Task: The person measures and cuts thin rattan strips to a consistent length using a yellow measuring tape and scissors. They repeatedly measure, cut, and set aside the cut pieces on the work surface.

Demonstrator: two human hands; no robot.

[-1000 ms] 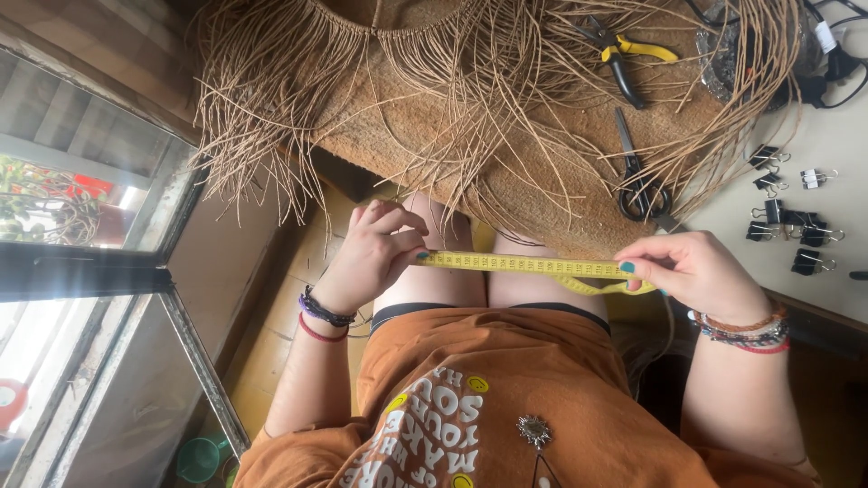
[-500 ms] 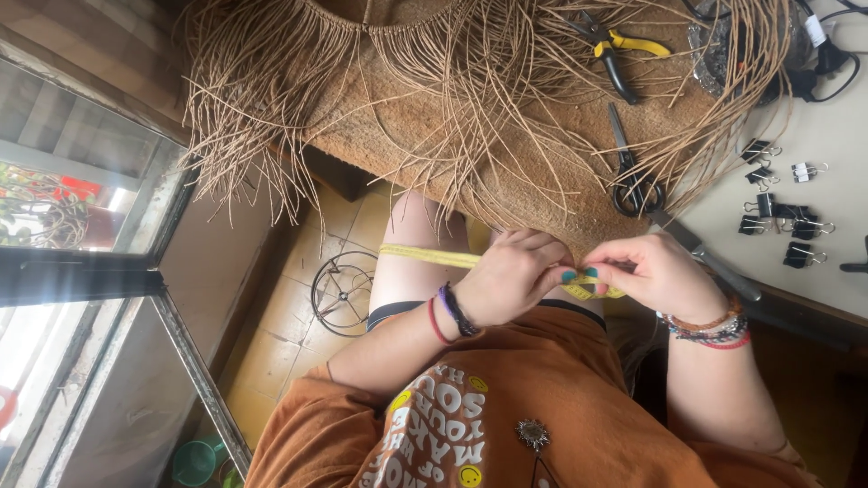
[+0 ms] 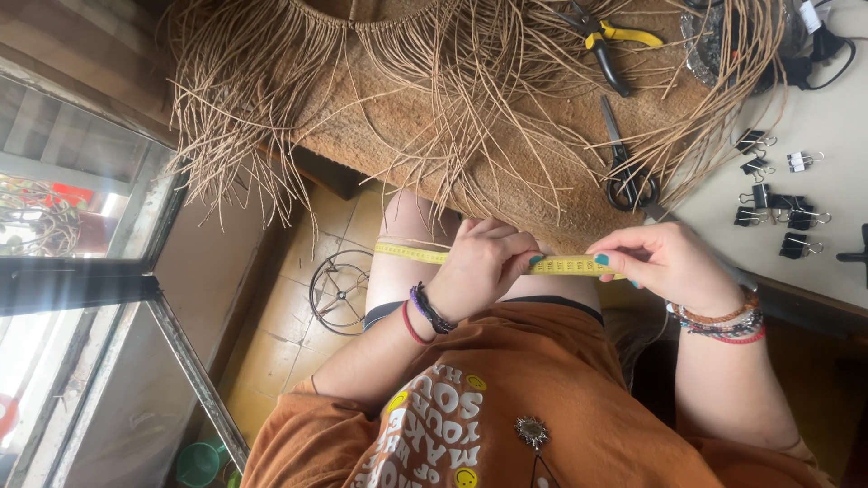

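Observation:
A yellow measuring tape runs across my lap, just below the edge of a woven straw piece with long loose strands. My left hand is closed around the tape near its middle, and the tape's tail sticks out to the left over my knee. My right hand pinches the tape's other end between thumb and fingers. A short span of tape shows between the two hands. Both wrists carry bracelets.
Black scissors and yellow-handled pliers lie on the straw mat. Several black binder clips sit on the white table at right, with a black cable. A round wire stand sits on the tiled floor; a window is left.
My left hand slid right along the tape from a wide stretch until it neared my right hand, leaving a tail hanging left. The right hand barely moved.

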